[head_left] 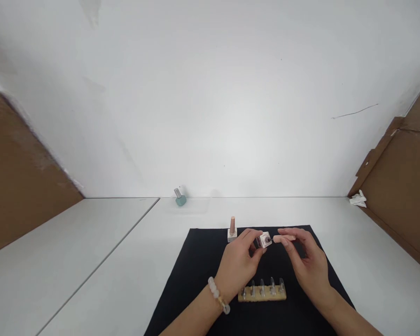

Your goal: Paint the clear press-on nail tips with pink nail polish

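Note:
My left hand [241, 256] grips a small square nail polish bottle [265, 240], tilted so its neck faces right. In my right hand [310, 263] is a pale pink nail polish cap [283, 238], held between thumb and fingers. A dark brush stem runs from the cap to the bottle's mouth; whether its tip is inside I cannot tell. Just beyond my left hand stands a second bottle [232, 234] with a pinkish cap, upright. Nearer to me lies a tan strip [262, 294] carrying several clear nail tips, partly hidden by my left wrist.
A black cloth [192, 275] covers the table under my hands. Farther back, a teal nail polish bottle [181, 200] leans near the white wall [217, 93]. Crumpled white tissue [358, 199] lies by the right cardboard side [402, 186]. Another cardboard side [21, 172] stands at left.

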A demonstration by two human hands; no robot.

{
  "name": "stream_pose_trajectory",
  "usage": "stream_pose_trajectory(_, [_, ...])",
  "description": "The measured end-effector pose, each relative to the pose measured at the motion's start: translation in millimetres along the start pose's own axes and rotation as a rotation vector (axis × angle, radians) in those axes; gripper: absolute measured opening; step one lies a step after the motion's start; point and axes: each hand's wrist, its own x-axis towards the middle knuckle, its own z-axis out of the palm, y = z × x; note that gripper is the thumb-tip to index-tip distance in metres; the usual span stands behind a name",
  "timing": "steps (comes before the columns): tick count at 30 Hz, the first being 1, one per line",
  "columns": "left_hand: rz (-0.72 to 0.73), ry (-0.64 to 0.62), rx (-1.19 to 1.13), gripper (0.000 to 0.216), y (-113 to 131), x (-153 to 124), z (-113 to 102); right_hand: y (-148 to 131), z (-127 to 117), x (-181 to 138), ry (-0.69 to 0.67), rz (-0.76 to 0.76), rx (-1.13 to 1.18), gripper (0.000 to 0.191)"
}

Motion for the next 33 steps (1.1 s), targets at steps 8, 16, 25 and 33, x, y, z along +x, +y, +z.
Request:
stream_pose_trajectory(8, [0.036,-0.003,0.008,0.03,-4.6,-1.2,0.1,-0.5,-0.5,-0.8,-0.014,-0.037,-0.016,0.012])
stream_pose_trajectory(16, [0.051,-0.015,-0.02,0.028,1.7,-1.8,-0.7,-4.8,0.5,-0.1,-0.069,-0.006,0.041,0.011])
stream_pose_trajectory(25, [0.082,0.031,-0.03,0.026,1.3,-3.3,-1.6,7.1,4.4,4.7,-0.065,0.329,0.178,0.02])
stream_pose_trajectory(33, [0.086,0.035,-0.087,0.023,1.1,-1.1,-3.9,3.4,8.7,5.3,-0.094,0.468,0.372,0.039])
